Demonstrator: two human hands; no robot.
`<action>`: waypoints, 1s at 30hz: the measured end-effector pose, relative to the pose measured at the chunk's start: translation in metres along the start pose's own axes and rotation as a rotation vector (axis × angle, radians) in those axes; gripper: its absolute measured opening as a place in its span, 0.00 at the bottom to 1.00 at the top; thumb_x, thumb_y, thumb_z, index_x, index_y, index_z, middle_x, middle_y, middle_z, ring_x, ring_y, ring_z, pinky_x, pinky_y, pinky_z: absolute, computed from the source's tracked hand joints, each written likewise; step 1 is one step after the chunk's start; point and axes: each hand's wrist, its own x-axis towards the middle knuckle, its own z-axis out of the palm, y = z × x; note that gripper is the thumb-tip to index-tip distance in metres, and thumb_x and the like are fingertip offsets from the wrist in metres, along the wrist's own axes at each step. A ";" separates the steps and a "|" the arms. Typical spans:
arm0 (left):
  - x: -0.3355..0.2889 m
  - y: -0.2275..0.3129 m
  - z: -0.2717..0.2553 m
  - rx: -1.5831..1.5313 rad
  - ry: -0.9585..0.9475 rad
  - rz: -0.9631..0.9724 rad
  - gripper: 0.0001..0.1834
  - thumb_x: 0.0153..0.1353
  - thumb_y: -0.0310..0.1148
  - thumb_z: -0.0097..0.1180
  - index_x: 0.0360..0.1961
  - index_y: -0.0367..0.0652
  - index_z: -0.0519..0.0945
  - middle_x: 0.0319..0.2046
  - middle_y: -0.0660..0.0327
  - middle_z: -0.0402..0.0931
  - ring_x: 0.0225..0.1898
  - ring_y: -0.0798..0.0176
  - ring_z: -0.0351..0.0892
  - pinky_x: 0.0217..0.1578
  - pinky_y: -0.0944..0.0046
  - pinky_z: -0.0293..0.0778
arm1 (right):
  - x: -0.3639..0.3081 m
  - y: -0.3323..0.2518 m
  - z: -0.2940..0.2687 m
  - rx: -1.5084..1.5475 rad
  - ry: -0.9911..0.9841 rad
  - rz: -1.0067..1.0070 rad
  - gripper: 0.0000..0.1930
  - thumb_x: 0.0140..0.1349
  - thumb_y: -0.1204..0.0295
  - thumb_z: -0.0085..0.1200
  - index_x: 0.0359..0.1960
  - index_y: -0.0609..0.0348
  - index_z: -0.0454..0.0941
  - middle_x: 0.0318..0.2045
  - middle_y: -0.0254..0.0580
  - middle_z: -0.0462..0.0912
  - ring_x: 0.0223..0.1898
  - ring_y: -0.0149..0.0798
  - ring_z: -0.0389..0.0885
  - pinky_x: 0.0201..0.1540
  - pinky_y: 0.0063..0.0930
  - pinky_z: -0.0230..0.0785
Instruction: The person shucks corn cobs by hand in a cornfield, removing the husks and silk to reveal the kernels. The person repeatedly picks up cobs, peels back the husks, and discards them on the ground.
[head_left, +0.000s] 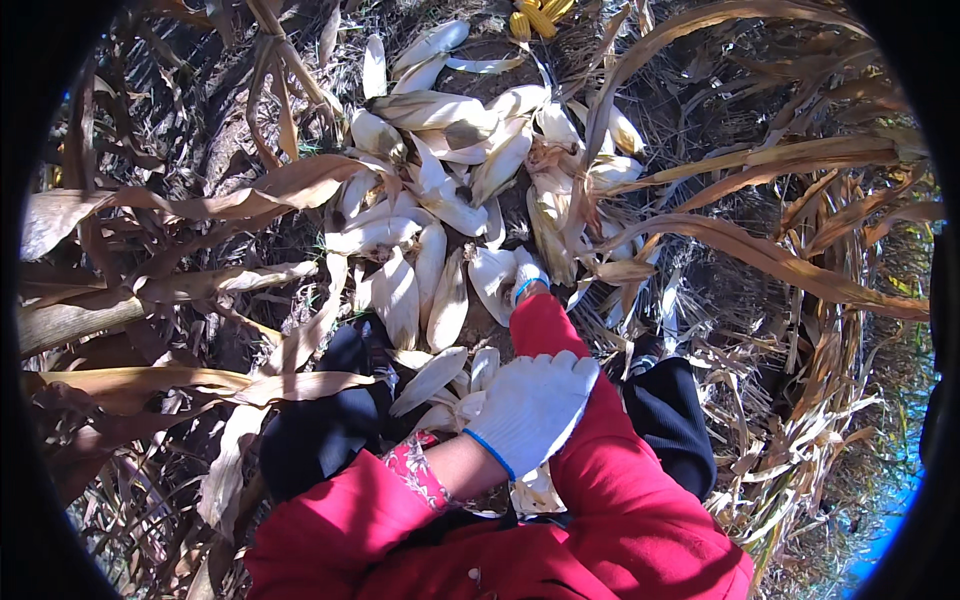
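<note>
My left hand (pixel 535 405), in a white knit glove with a blue cuff, crosses in front of my right forearm. Its knuckles are bent and the fingers curl under, against or just above the red right sleeve (pixel 610 430); what they hold, if anything, is hidden. My right hand (pixel 527 268), also gloved in white, reaches down to the near side of a pile of corn ears in pale dry husks (pixel 435 190). It is beside a broad, pale husked ear (pixel 490 280). The right fingers blend into the husks, so their grip does not show.
Several bare yellow corn cobs (pixel 540 15) lie beyond the pile. Dry corn stalks (pixel 80 320) and long leaves (pixel 780 260) jut in from both sides. My dark-trousered knees (pixel 330 420) flank loose husks (pixel 430 380). Dry straw covers the ground.
</note>
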 end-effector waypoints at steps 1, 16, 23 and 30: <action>-0.001 0.000 -0.002 -0.035 0.008 -0.005 0.12 0.63 0.39 0.57 0.44 0.46 0.76 0.38 0.59 0.80 0.39 0.51 0.83 0.43 0.49 0.73 | -0.005 0.003 0.001 0.031 -0.004 -0.012 0.21 0.61 0.61 0.60 0.50 0.63 0.76 0.45 0.46 0.82 0.47 0.37 0.82 0.50 0.31 0.74; 0.032 -0.064 0.008 -0.437 0.350 -0.426 0.42 0.53 0.55 0.68 0.59 0.32 0.72 0.55 0.44 0.77 0.53 0.49 0.80 0.53 0.51 0.77 | -0.257 -0.042 -0.100 0.092 -0.364 -0.616 0.41 0.51 0.66 0.72 0.66 0.60 0.65 0.53 0.43 0.79 0.55 0.40 0.78 0.59 0.34 0.71; 0.035 -0.032 0.008 -1.356 0.085 -0.268 0.34 0.56 0.42 0.70 0.58 0.31 0.73 0.47 0.55 0.81 0.45 0.63 0.82 0.46 0.60 0.79 | -0.309 -0.098 -0.176 0.198 -0.448 -0.674 0.30 0.64 0.68 0.62 0.65 0.66 0.68 0.52 0.41 0.78 0.52 0.32 0.76 0.57 0.29 0.70; 0.022 -0.003 0.015 -1.460 -0.149 -0.214 0.33 0.60 0.41 0.67 0.61 0.33 0.72 0.51 0.58 0.78 0.49 0.64 0.79 0.51 0.61 0.77 | -0.295 -0.112 -0.153 0.385 -0.324 -0.697 0.18 0.70 0.67 0.54 0.55 0.68 0.76 0.46 0.37 0.81 0.46 0.27 0.75 0.52 0.23 0.69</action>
